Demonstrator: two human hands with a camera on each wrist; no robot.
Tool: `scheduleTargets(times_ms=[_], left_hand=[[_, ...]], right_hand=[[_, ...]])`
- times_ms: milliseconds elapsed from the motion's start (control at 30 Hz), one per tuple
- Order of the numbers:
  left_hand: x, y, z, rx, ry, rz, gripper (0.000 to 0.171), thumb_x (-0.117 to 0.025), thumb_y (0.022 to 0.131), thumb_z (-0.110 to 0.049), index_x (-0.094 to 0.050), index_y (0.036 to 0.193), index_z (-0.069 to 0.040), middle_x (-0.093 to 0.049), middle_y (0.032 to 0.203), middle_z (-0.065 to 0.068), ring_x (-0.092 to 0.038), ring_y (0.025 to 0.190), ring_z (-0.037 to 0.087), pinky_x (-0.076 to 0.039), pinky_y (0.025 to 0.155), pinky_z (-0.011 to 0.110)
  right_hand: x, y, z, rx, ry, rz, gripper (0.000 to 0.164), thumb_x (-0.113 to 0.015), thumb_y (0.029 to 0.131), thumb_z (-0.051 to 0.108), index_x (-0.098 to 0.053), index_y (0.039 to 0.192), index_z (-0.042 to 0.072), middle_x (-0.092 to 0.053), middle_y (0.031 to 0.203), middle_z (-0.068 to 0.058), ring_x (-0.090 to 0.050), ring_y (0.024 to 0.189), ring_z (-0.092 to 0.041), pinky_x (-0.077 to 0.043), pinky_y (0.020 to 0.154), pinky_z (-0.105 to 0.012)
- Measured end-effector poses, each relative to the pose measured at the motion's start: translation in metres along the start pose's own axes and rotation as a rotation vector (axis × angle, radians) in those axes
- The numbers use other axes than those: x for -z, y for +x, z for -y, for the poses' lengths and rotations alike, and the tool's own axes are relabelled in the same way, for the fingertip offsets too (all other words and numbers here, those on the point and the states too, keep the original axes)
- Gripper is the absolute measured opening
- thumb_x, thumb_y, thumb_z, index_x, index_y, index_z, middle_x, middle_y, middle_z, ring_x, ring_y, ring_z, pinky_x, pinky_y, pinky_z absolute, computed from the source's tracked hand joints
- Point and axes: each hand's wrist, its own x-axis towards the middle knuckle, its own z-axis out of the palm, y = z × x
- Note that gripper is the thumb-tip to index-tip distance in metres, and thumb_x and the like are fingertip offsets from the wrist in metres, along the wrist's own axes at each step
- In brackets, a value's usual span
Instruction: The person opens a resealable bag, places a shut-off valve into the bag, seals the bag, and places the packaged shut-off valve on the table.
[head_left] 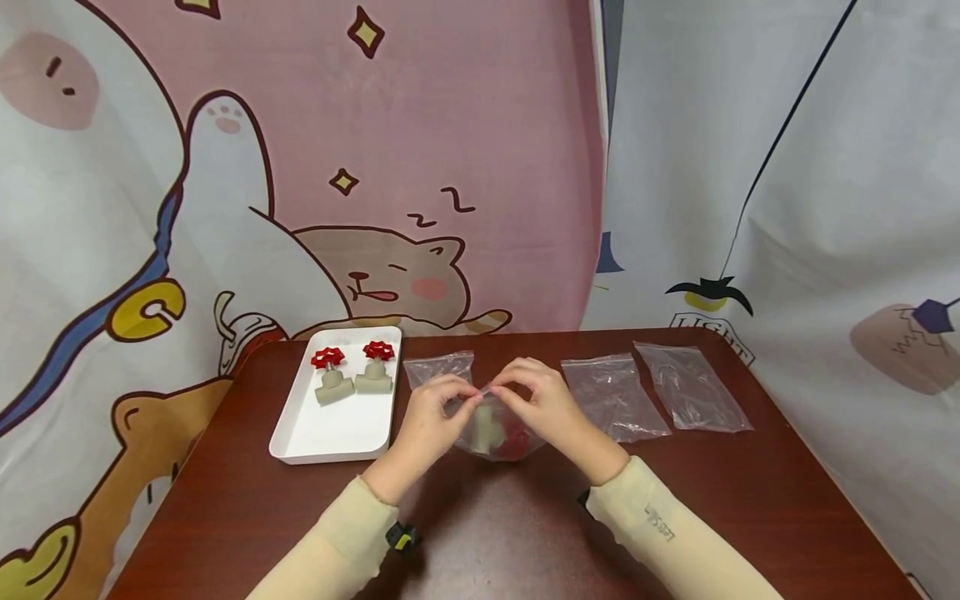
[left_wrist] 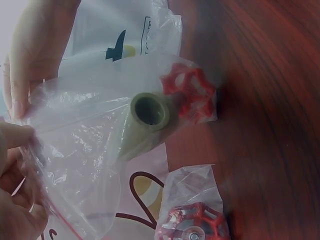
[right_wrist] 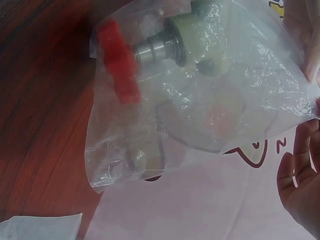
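Between both hands hangs a clear zip bag (head_left: pixel 504 417) with a valve inside, its body (left_wrist: pixel 145 122) pale green and its handwheel (right_wrist: pixel 120 62) red. My left hand (head_left: pixel 435 412) pinches the top edge of the bag between thumb and fingertips. Close beside it, my right hand (head_left: pixel 543 400) pinches the same edge, thumb and fingers meeting at the film. In the left wrist view, the bag's mouth is gathered at the fingertips and the valve sits in the lower part. Another clear bag (head_left: pixel 442 365), with a red handwheel (left_wrist: pixel 192 222) in it, lies behind my left hand, which partly hides it.
A white tray (head_left: pixel 330 433) at the left holds two valves (head_left: pixel 333 383) with red handwheels. To the right, two flat clear zip bags (head_left: pixel 611 396) lie side by side on the brown table (head_left: pixel 480 533). A printed curtain (head_left: pixel 480 167) hangs behind the table's far edge.
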Motion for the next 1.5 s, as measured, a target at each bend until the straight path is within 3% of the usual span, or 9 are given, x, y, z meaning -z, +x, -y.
scheduleTargets(times_ms=[300, 633, 1500], left_hand=[[0.002, -0.003, 0.004, 0.020, -0.029, 0.001, 0.006, -0.073, 0.083, -0.015, -0.074, 0.086, -0.011, -0.069, 0.083, -0.003, -0.061, 0.074, 0.010, -0.051, 0.062, 0.029], [0.005, -0.007, 0.009, 0.034, -0.008, 0.014, 0.005, -0.073, 0.083, -0.014, -0.074, 0.087, -0.012, -0.068, 0.083, -0.004, -0.051, 0.064, 0.007, -0.042, 0.054, 0.017], [0.006, -0.016, 0.013, 0.089, -0.025, 0.036, 0.004, -0.073, 0.083, -0.015, -0.074, 0.086, -0.013, -0.067, 0.082, -0.004, -0.053, 0.067, 0.007, -0.045, 0.058, 0.019]], right_hand=[[-0.001, 0.001, -0.002, -0.009, -0.011, -0.007, 0.007, -0.076, 0.078, 0.009, -0.073, 0.083, 0.013, -0.067, 0.079, 0.005, -0.059, 0.079, -0.010, -0.048, 0.072, -0.026], [0.000, -0.001, -0.004, -0.017, -0.009, -0.026, 0.004, -0.076, 0.079, 0.010, -0.073, 0.082, 0.010, -0.067, 0.078, 0.004, -0.059, 0.077, -0.012, -0.047, 0.070, -0.026], [0.000, -0.003, -0.006, -0.066, -0.001, -0.025, 0.005, -0.076, 0.079, 0.010, -0.073, 0.082, 0.010, -0.067, 0.079, 0.004, -0.059, 0.076, -0.011, -0.048, 0.066, -0.026]])
